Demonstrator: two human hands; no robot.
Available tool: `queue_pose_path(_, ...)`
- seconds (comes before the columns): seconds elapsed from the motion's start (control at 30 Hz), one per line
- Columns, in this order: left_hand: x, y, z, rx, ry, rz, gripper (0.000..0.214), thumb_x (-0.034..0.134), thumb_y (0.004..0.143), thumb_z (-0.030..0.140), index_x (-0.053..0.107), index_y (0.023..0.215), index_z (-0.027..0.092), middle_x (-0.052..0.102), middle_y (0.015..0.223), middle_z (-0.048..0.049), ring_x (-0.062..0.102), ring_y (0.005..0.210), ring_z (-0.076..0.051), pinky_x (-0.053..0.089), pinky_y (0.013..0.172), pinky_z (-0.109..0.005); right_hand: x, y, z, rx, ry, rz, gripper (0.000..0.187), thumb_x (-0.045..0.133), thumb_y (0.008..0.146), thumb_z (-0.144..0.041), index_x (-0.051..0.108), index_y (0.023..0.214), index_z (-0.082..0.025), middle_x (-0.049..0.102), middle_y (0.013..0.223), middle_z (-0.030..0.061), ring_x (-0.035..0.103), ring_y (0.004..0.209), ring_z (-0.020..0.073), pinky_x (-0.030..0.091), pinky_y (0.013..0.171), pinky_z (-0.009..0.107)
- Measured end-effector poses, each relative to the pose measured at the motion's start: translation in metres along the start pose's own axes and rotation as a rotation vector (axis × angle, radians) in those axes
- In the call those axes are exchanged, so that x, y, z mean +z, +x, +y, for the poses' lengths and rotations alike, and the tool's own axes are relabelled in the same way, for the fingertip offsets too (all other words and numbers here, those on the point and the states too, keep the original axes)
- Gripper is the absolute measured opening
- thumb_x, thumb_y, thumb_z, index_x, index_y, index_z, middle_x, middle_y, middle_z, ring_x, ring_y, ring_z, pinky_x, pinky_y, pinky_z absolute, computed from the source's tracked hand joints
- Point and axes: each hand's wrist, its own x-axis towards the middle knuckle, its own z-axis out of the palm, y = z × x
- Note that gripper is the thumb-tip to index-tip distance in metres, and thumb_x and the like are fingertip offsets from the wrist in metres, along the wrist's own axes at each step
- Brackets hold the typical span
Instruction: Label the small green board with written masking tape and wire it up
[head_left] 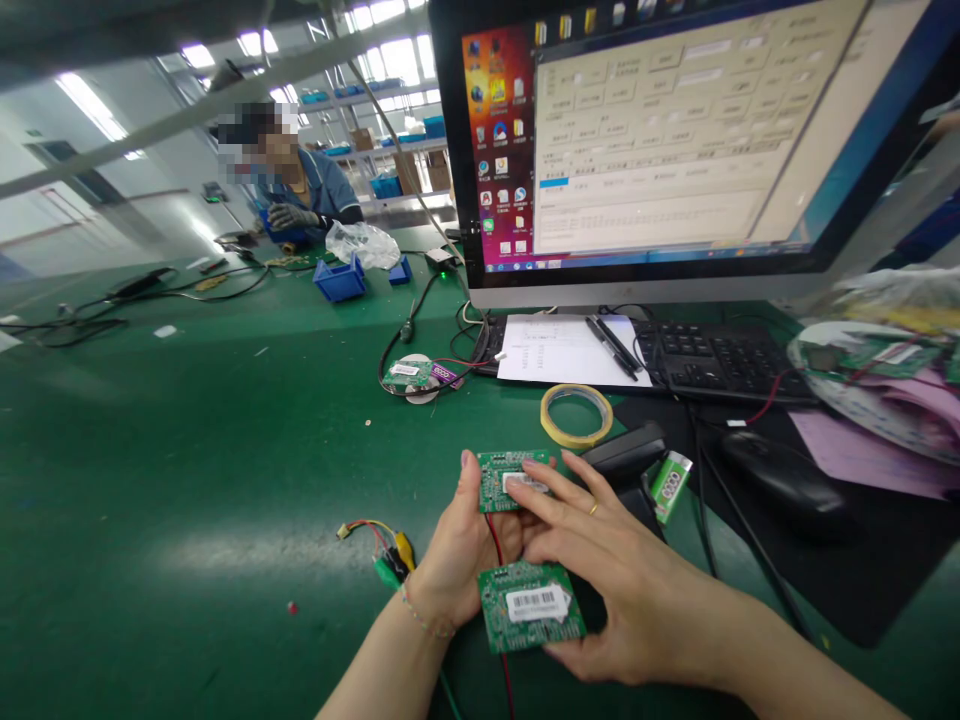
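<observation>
A green circuit board (491, 482) lies across my left hand (459, 545), the thumb along its left edge. My right hand (607, 560) reaches over from the right, with fingertips pressing on that board's white label. Nearer to me, a second green circuit board (531, 606) with a barcode label sits at my right hand, whose thumb is under its lower right edge. Red and black wires (495, 538) run between the two boards. Left of my wrist lie alligator clips (396, 560) in yellow, black and green. What lies beneath the boards is partly hidden.
A yellow tape roll (551, 432), a black scanner-like device (626, 452) and a green-and-white box (671, 487) sit beyond my hands. Behind are paper with pens (615, 345), a keyboard (705, 355) and a monitor (675, 290). A mouse (784, 480) is right. Across the table, a gloved person (307, 190) sits.
</observation>
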Motion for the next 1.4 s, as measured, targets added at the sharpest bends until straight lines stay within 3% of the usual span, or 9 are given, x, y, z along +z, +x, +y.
queue_pose_path(0.2, -0.003, -0.002, -0.002, -0.065, -0.011, -0.087, 0.079, 0.013, 0.08, 0.068, 0.052, 0.115, 0.009, 0.06, 0.098, -0.0168, 0.057, 0.094, -0.026, 0.043, 0.087, -0.037, 0.0, 0.0, -0.003, -0.001, 0.044, -0.011, 0.033, 0.061, 0.066, -0.033, 0.055, 0.094, -0.017, 0.03, 0.141, 0.0065, 0.017, 0.134, 0.0217, 0.002, 0.113, 0.045)
queue_pose_path(0.33, -0.007, 0.002, 0.0, 0.043, 0.002, -0.035, 0.066, 0.033, 0.08, 0.066, 0.051, 0.115, 0.014, 0.06, 0.094, -0.0115, 0.057, 0.084, -0.02, 0.045, 0.078, -0.03, -0.01, -0.007, 0.006, 0.0, 0.101, 0.068, 0.038, 0.066, 0.064, -0.031, 0.054, 0.098, -0.018, 0.035, 0.138, 0.0088, 0.023, 0.132, 0.0239, 0.01, 0.111, 0.048)
queue_pose_path(0.53, -0.015, -0.007, 0.021, 0.6, 0.475, 0.377, 0.056, 0.067, 0.071, 0.038, 0.045, 0.12, 0.021, 0.052, 0.093, -0.0018, 0.045, 0.061, -0.008, 0.038, 0.056, -0.018, -0.027, -0.017, 0.026, 0.232, 0.136, 0.294, 0.04, 0.067, 0.068, -0.024, 0.051, 0.104, -0.02, 0.046, 0.117, 0.0105, 0.043, 0.113, 0.0237, 0.038, 0.095, 0.045)
queue_pose_path(0.7, -0.026, -0.023, 0.009, 0.795, 1.34, 0.909, 0.078, 0.07, 0.064, 0.039, 0.035, 0.128, 0.013, 0.042, 0.108, -0.0105, 0.047, 0.1, -0.025, 0.04, 0.092, -0.038, -0.03, -0.015, 0.026, 0.243, 0.204, 0.292, 0.04, 0.068, 0.064, -0.017, 0.053, 0.101, -0.018, 0.052, 0.102, 0.0065, 0.048, 0.1, 0.0207, 0.04, 0.089, 0.039)
queue_pose_path(0.77, -0.032, -0.023, -0.006, 0.784, 1.56, 1.0, 0.076, 0.064, 0.068, 0.039, 0.03, 0.13, 0.011, 0.038, 0.112, -0.0129, 0.044, 0.106, -0.029, 0.039, 0.093, -0.043, -0.034, -0.015, 0.023, 0.238, 0.309, 0.312, 0.041, 0.07, 0.063, -0.017, 0.055, 0.101, -0.018, 0.052, 0.102, 0.0054, 0.047, 0.1, 0.0197, 0.037, 0.091, 0.037)
queue_pose_path(0.93, -0.042, -0.014, -0.034, 0.731, 1.634, 0.972, 0.068, 0.058, 0.07, 0.034, 0.031, 0.129, 0.013, 0.038, 0.119, -0.0145, 0.048, 0.104, -0.031, 0.043, 0.09, -0.044, -0.035, -0.035, 0.021, 0.407, 0.99, 0.5, 0.051, 0.079, 0.053, -0.021, 0.057, 0.099, -0.017, 0.054, 0.1, 0.0032, 0.049, 0.098, 0.017, 0.033, 0.095, 0.033)
queue_pose_path(1.07, -0.046, -0.011, -0.039, 0.759, 1.648, 0.964, 0.069, 0.053, 0.071, 0.042, 0.03, 0.129, 0.012, 0.037, 0.121, -0.0147, 0.046, 0.109, -0.031, 0.043, 0.091, -0.045, -0.028, -0.076, 0.03, 0.492, 1.209, 0.608, 0.049, 0.067, 0.065, -0.049, 0.055, 0.098, -0.016, 0.057, 0.089, 0.0049, 0.056, 0.085, 0.0158, 0.044, 0.083, 0.033)
queue_pose_path(1.2, -0.05, -0.009, -0.037, 0.781, 1.654, 0.939, 0.082, 0.048, 0.065, 0.056, 0.031, 0.128, 0.008, 0.038, 0.119, -0.0157, 0.043, 0.111, -0.034, 0.042, 0.093, -0.049, -0.039, -0.128, 0.044, 0.602, 1.271, 0.762, 0.048, 0.046, 0.077, -0.06, 0.058, 0.09, -0.016, 0.059, 0.083, 0.0062, 0.058, 0.081, 0.0155, 0.047, 0.077, 0.032)
queue_pose_path(1.4, -0.06, -0.002, -0.033, 0.742, 1.716, 1.01, 0.091, 0.038, 0.06, 0.071, 0.033, 0.128, 0.011, 0.04, 0.119, -0.0153, 0.044, 0.111, -0.033, 0.039, 0.097, -0.048, -0.086, -0.194, 0.055, 0.779, 0.96, 0.997, 0.047, 0.056, 0.069, -0.059, 0.058, 0.087, -0.016, 0.06, 0.082, 0.0074, 0.059, 0.08, 0.0184, 0.048, 0.07, 0.032)
